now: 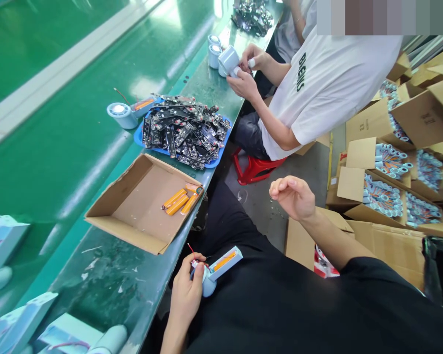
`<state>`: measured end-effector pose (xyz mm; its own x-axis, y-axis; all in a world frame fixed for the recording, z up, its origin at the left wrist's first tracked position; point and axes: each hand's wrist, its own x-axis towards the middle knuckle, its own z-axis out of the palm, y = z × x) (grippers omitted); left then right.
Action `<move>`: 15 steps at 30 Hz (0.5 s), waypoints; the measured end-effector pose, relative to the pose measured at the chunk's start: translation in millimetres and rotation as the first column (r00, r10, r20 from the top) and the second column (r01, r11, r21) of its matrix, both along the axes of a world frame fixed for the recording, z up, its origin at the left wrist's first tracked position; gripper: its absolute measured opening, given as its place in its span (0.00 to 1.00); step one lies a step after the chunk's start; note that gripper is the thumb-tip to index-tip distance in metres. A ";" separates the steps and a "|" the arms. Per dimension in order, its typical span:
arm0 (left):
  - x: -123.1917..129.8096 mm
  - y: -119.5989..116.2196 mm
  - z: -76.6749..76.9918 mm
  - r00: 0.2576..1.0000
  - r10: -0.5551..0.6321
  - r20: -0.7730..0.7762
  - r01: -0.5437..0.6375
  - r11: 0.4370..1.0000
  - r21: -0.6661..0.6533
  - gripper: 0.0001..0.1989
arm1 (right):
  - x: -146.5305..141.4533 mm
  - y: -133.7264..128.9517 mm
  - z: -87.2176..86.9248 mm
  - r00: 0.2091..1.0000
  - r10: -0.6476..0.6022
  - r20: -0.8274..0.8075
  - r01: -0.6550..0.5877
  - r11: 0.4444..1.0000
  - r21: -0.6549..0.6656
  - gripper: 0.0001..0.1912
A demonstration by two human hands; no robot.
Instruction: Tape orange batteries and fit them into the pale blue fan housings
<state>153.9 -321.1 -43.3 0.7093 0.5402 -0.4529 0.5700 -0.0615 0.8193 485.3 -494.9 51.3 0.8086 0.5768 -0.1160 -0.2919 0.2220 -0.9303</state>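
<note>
Head: left hand (186, 287) holds housing (209, 282) (pale blue).

We get bright, cool light across the green surface (88, 147), where pale streaks of glare mirror light from above and a near-white shine washes out patches toward the far end. Beside the near edge, the black clothing (280, 305) sinks into shade with little detail. At the near left corner, the pale blue housings (109, 339) look soft and stretched. Coarse blocks (387, 17) mask the area above the white T-shirt (339, 88).
</note>
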 end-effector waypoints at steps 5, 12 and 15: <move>2.5 0.1 3.0 1.000 0.004 -0.002 -0.004 1.000 0.023 0.23 | -1.1 0.8 1.6 1.000 0.008 0.005 -0.008 1.000 0.029 0.15; 9.2 6.9 10.4 1.000 -0.017 -0.017 0.018 0.997 0.070 0.25 | 2.7 1.9 -1.7 0.997 0.056 0.050 -0.061 0.993 0.104 0.15; 7.2 2.4 4.4 0.999 0.012 -0.033 -0.008 0.994 0.110 0.24 | 1.1 2.9 -9.4 0.996 0.067 0.062 -0.076 0.987 0.145 0.15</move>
